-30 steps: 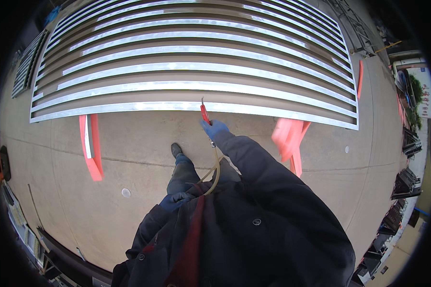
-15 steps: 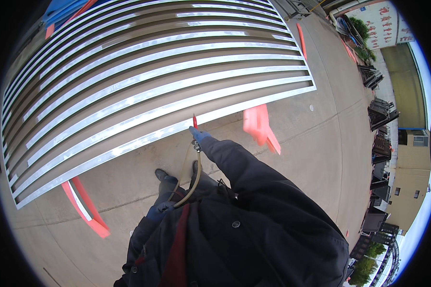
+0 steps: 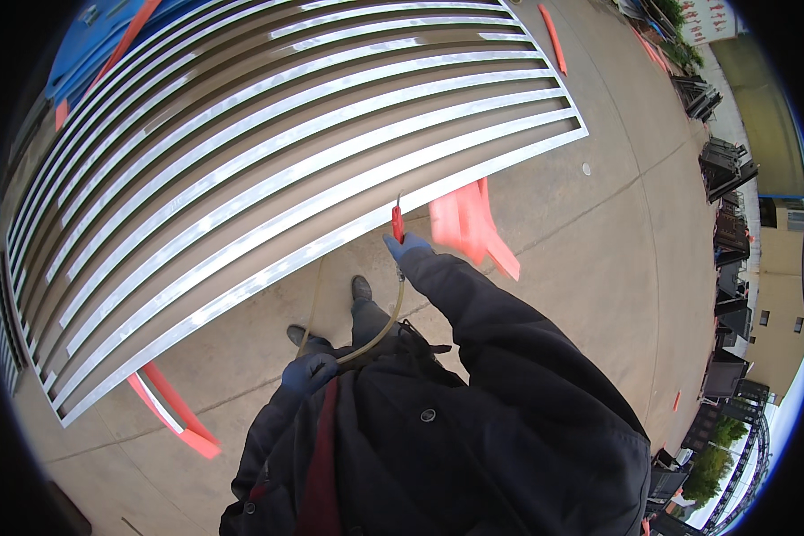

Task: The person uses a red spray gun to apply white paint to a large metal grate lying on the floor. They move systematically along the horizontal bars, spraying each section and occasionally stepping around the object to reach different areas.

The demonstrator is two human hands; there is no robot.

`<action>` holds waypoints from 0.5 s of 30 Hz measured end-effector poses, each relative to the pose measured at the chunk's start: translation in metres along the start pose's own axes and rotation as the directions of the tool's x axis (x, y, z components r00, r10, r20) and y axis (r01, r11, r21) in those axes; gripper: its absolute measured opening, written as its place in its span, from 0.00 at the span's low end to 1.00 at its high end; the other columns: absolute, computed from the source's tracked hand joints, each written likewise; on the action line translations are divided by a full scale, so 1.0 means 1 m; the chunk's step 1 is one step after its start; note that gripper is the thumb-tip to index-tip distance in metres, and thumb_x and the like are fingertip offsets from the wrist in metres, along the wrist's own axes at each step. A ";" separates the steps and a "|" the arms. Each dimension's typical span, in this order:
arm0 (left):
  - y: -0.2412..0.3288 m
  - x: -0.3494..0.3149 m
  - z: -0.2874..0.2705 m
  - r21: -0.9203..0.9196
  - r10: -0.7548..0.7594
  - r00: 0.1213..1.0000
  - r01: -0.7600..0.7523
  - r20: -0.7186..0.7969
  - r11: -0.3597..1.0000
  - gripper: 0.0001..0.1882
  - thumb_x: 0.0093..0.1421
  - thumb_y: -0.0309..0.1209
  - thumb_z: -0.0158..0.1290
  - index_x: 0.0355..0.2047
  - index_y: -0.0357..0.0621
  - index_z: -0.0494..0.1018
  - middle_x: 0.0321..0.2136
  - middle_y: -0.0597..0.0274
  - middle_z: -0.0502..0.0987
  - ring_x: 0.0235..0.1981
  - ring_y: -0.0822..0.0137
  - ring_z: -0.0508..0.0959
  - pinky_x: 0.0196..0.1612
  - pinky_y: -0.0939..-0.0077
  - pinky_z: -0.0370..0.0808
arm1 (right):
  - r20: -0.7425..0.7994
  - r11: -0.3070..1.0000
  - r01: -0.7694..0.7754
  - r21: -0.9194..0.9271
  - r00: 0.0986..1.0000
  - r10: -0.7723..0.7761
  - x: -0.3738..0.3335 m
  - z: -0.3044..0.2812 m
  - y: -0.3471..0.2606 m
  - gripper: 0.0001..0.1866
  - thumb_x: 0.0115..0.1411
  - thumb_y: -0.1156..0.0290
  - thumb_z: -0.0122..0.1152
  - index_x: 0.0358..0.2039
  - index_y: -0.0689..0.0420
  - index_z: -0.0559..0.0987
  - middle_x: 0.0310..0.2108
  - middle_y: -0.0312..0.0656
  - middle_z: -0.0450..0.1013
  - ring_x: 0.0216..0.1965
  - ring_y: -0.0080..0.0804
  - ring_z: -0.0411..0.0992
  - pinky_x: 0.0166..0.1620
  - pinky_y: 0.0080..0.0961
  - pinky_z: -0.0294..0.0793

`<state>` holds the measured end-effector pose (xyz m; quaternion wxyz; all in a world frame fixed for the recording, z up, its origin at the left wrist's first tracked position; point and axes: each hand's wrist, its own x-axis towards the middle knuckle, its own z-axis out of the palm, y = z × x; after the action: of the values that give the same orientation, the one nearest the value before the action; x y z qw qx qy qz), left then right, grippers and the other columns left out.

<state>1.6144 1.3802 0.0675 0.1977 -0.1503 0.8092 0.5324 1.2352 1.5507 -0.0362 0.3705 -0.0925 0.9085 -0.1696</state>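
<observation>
My right hand (image 3: pixel 407 247), in a blue glove, is closed around a red air blow gun (image 3: pixel 397 223) with a thin metal nozzle pointing away from me. A yellowish hose (image 3: pixel 385 336) runs from its lower end back toward my waist. There my left hand (image 3: pixel 310 372), also gloved in blue, is closed on the hose. The blow gun is at the near edge of a large slatted metal panel (image 3: pixel 207 313), whose bright bars lie flat and raised off the ground. Whether the nozzle touches the panel I cannot tell.
Pinkish-red supports (image 3: pixel 463 223) stick out under the panel's near side, with another support (image 3: pixel 179 420) at left. Blue sheeting (image 3: pixel 94 54) lies at far left. Dark metal racks (image 3: pixel 728 165) line the right side of the concrete yard (image 3: pixel 581 268).
My right hand and the blow gun have moved right along the panel's near edge. My feet have shifted, and my left hand shows more fully, still on the hose.
</observation>
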 end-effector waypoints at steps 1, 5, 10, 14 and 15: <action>0.015 0.021 0.006 0.034 -0.022 1.000 0.022 -0.001 0.999 0.17 0.68 0.44 0.54 0.49 0.47 0.79 0.42 0.54 0.82 0.42 0.51 0.82 0.43 0.64 0.78 | -0.110 0.999 -0.037 0.013 0.993 0.038 0.017 -0.025 0.015 0.37 0.61 0.34 0.53 0.40 0.61 0.81 0.32 0.56 0.80 0.39 0.54 0.80 0.44 0.45 0.77; 0.062 0.090 0.027 -0.096 0.021 0.996 -0.030 -0.092 0.995 0.18 0.68 0.42 0.53 0.51 0.46 0.78 0.43 0.54 0.83 0.42 0.54 0.83 0.44 0.65 0.78 | -0.204 0.946 -0.152 0.287 0.955 0.215 0.068 -0.093 0.059 0.34 0.63 0.37 0.56 0.39 0.63 0.80 0.29 0.55 0.79 0.32 0.51 0.81 0.36 0.41 0.79; 0.069 0.074 0.017 -0.232 0.092 0.996 -0.090 -0.003 0.969 0.15 0.64 0.28 0.58 0.51 0.42 0.79 0.41 0.57 0.84 0.40 0.63 0.83 0.45 0.69 0.79 | 0.328 0.737 -0.267 0.621 0.943 0.065 0.087 -0.043 0.035 0.36 0.57 0.32 0.63 0.40 0.59 0.77 0.27 0.43 0.76 0.26 0.32 0.74 0.32 0.35 0.73; 0.060 0.004 -0.006 -0.717 -0.355 0.927 0.330 0.123 0.614 0.14 0.62 0.22 0.59 0.48 0.38 0.79 0.43 0.61 0.82 0.44 0.68 0.80 0.50 0.72 0.77 | 0.524 0.334 -0.478 0.812 0.850 -0.057 0.067 0.000 -0.022 0.32 0.56 0.35 0.67 0.35 0.54 0.74 0.27 0.42 0.76 0.21 0.35 0.73 0.26 0.41 0.76; 0.057 -0.005 -0.013 -0.729 -0.340 0.932 0.319 0.126 0.606 0.12 0.64 0.24 0.60 0.48 0.39 0.79 0.45 0.62 0.81 0.47 0.70 0.79 0.53 0.71 0.76 | 0.541 0.247 -0.513 0.822 0.839 -0.056 0.059 0.002 -0.041 0.31 0.56 0.36 0.68 0.34 0.54 0.74 0.26 0.42 0.76 0.20 0.35 0.73 0.24 0.42 0.76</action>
<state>1.5910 1.3905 0.1201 0.2040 -0.3703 0.4847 0.7657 1.1967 1.4949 -0.0598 0.5769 0.2479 0.5083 -0.5894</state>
